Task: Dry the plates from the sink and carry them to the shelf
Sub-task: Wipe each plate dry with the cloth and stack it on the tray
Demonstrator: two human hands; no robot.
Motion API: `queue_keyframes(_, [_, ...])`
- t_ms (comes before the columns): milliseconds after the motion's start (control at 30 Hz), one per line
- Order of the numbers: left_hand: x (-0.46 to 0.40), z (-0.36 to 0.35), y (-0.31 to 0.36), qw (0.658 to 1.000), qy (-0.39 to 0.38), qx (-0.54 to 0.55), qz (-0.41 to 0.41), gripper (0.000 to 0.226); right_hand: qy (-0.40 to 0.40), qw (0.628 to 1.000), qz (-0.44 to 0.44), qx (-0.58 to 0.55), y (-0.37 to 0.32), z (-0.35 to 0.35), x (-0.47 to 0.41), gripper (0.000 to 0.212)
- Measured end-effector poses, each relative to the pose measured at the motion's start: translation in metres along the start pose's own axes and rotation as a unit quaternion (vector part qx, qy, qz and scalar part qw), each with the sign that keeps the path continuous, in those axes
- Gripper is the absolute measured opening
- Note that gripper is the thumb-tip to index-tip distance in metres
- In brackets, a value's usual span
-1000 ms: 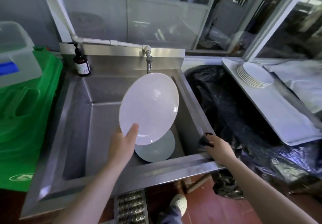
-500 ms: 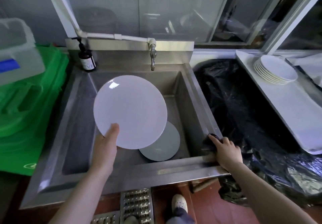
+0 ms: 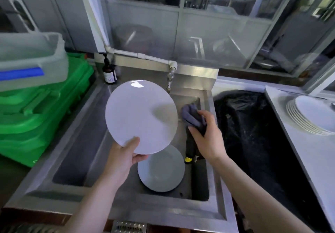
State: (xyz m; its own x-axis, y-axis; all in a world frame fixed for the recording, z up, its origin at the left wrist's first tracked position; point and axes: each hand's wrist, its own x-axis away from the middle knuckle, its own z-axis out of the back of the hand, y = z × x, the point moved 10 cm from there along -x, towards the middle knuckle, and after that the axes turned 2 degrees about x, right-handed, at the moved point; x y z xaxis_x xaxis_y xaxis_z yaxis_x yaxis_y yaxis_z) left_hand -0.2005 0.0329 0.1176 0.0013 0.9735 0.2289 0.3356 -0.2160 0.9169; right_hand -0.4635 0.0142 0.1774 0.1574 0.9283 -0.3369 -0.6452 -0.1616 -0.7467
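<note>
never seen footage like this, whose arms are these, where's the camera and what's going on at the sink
There is no machine here. The camera sits on a person's head, looking down at their own bare arms over a steel sink. The left hand holds a white plate by its lower edge, tilted up above the basin. The right hand grips a bunched grey cloth just beside it, not yet touching. Another plate lies in the sink. A stack of plates sits on the white counter at the right.

body: two bare forearms | hands: left hand point(image 3: 125, 158), right hand point(image 3: 208, 138) ungloved | sleeves: none in view
</note>
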Motion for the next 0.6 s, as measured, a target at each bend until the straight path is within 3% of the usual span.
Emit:
queue_keyframes(67, [0.002, -0.009, 0.005, 1.000, 0.001, -0.008, -0.021, 0.030, -0.007, 0.998, 0.056, -0.003, -0.034, 0.000, -0.012, 0.049])
queue_keyframes(200, [0.007, -0.030, 0.014, 0.999, -0.009, -0.020, -0.049, 0.029, -0.037, 0.981, 0.166, 0.098, -0.096, -0.027, -0.003, 0.048])
queue_keyframes(400, [0.020, -0.032, 0.030, 0.996, -0.008, -0.013, -0.088, 0.034, -0.130, 0.938, 0.317, 0.048, -0.128, -0.052, 0.034, 0.042])
queue_keyframes(467, [0.024, -0.026, 0.032, 0.997, 0.005, -0.011, -0.080, 0.035, -0.111, 0.947, 0.296, 0.049, -0.119, -0.041, 0.018, 0.042])
queue_keyframes(600, [0.031, -0.021, 0.040, 0.997, 0.022, -0.008, -0.071, 0.039, -0.004, 0.987, 0.154, 0.051, -0.098, -0.010, -0.041, 0.044])
